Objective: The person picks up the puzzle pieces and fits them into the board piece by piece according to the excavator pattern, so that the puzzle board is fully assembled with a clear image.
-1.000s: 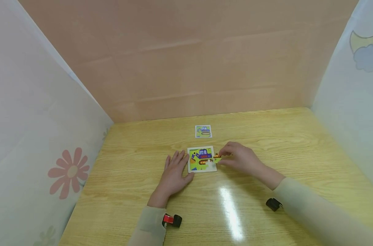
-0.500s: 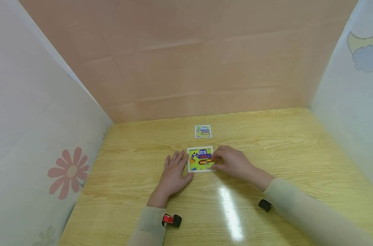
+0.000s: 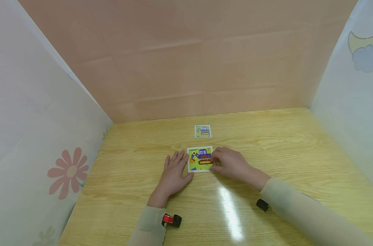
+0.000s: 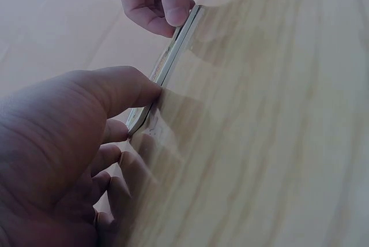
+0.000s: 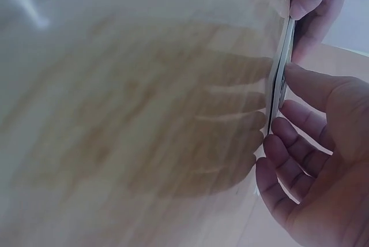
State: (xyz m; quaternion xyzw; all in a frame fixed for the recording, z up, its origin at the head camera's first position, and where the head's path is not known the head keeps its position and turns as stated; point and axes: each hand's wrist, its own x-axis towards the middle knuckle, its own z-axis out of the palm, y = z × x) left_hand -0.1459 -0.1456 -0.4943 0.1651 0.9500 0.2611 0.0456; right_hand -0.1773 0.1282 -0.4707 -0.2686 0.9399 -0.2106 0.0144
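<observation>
A square jigsaw puzzle (image 3: 202,158) with a blue excavator on green lies in a white-edged tray (image 3: 200,171), mid-table in the head view. My right hand (image 3: 230,164) reaches in from the right, thumb and bent fingers on a puzzle piece at the tray's right side; the piece is mostly hidden under the fingertips. In the right wrist view, the right thumb (image 5: 308,79) is at the board's thin edge. My left hand (image 3: 172,175) rests flat on the table at the left, fingers extended, with fingertips along the tray's left edge and thumb at its lower edge.
A small card (image 3: 203,131) printed with the same excavator lies behind the tray. The wooden table (image 3: 137,150) meets a pinkish-brown cloth (image 3: 174,61) at the back, with pale patterned cloth walls on both sides. Glare streaks the table in front.
My right hand has moved left, bringing the held puzzle piece into the gap at the tray's lower right, where the picture now looks filled. My left hand has stayed still.
</observation>
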